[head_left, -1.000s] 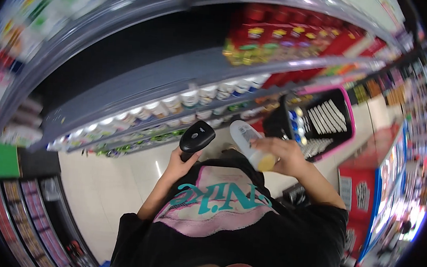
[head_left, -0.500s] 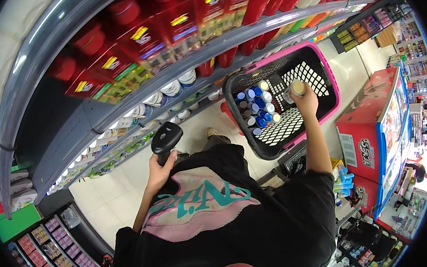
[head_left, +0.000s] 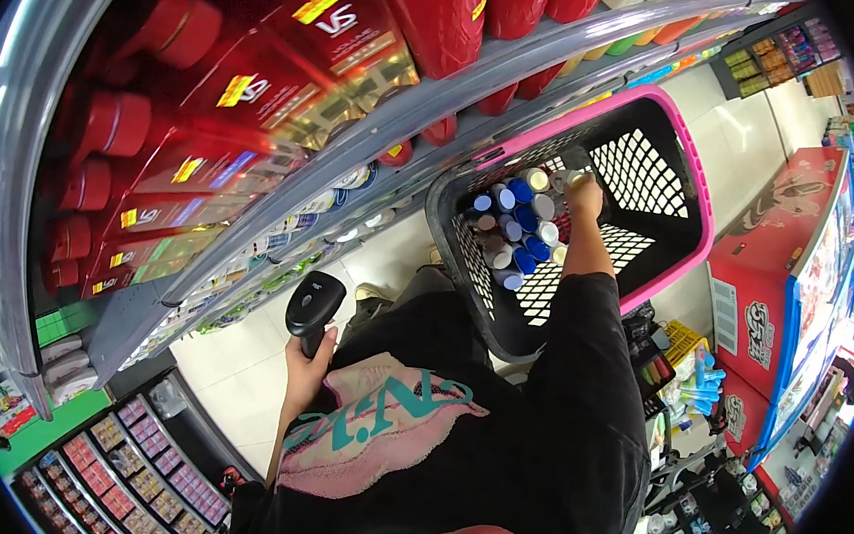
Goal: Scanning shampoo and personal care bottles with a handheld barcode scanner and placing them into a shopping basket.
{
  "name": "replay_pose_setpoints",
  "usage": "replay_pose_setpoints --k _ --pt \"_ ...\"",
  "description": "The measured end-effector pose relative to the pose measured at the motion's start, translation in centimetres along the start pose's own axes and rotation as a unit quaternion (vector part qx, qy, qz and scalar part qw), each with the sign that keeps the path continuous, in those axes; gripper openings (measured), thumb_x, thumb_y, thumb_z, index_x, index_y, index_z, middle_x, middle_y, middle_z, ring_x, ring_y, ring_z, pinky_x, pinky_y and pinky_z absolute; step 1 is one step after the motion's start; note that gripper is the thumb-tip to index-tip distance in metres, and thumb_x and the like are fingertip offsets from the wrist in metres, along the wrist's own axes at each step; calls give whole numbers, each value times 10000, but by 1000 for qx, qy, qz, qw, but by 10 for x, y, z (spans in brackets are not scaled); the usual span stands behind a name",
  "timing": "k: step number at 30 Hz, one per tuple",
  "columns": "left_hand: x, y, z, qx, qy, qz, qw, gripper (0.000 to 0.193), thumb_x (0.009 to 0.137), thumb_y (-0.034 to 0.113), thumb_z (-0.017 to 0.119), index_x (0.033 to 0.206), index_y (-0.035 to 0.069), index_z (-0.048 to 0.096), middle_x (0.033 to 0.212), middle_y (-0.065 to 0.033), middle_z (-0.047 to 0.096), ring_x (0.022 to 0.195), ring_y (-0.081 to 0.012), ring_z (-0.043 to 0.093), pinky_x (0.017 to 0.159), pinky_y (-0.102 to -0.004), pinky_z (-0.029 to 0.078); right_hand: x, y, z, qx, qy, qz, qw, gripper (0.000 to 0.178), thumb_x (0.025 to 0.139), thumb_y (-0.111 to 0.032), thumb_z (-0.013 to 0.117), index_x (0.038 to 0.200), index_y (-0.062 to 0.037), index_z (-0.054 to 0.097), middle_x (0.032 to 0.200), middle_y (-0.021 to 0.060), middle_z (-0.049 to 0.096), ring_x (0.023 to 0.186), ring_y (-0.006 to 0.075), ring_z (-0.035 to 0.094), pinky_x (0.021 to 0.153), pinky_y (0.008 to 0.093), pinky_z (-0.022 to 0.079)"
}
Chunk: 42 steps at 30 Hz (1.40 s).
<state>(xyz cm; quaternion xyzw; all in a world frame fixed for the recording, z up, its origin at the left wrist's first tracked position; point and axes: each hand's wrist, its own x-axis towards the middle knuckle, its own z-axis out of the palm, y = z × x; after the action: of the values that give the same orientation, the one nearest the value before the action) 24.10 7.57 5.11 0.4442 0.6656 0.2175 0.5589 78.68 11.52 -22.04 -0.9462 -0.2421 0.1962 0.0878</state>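
Observation:
My left hand [head_left: 310, 358] is wrapped round the handle of a black handheld barcode scanner [head_left: 317, 299], its head tilted up beside my shirt. Inside a black shopping basket with a pink rim [head_left: 705, 204], my right hand [head_left: 584, 199] grips a bottle with a pale cap [head_left: 574, 177], mostly hidden by the fingers. Several bottles with blue, white and cream caps [head_left: 525, 218] stand packed together at the basket's left side, just left of that hand.
Shelves of red bottles and boxes [head_left: 261, 83] rise close on the left, with a grey shelf edge [head_left: 399, 114] curving past the basket. A red chest freezer [head_left: 770, 264] with blue trim stands at the right. Small packets fill a rack [head_left: 121, 464] at lower left.
My right hand has moved left and down in the basket with the bottle, toward the grouped bottles. The view has shifted, and the scanner remains in my left hand.

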Motion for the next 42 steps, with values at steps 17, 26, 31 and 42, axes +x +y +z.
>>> replay_pose_setpoints --k 17,26,31,42 --pt "-6 1 2 52 53 -51 996 214 913 207 727 996 34 633 676 37 560 579 -53 475 528 -233 363 44 -11 72 42 -63 0 997 590 734 -357 775 1199 -33 611 1143 233 680 1098 377 649 949 423 510" --pt "-7 -12 -6 42 38 -56 997 287 933 198 703 1162 36 645 695 38 560 587 -51 482 534 -227 376 42 11 62 100 -91 -115 984 577 798 -124 722 1347 -87 551 1242 185 655 1162 326 630 959 389 503" --pt "2 -20 -16 -26 27 -40 999 202 906 205 740 925 28 645 677 54 536 583 -49 446 518 -244 354 40 50 57 150 -48 -77 984 535 848 -151 688 1352 -45 546 1198 227 662 1145 351 632 933 418 503" --pt "-11 -89 -110 -64 -21 78 995 342 931 205 709 1196 -1 641 1022 -35 680 968 -107 596 876 -281 483 -230 -110 -50 344 194 -378 837 387 1012 -96 524 1368 35 444 1252 181 550 1000 226 562 851 314 479"
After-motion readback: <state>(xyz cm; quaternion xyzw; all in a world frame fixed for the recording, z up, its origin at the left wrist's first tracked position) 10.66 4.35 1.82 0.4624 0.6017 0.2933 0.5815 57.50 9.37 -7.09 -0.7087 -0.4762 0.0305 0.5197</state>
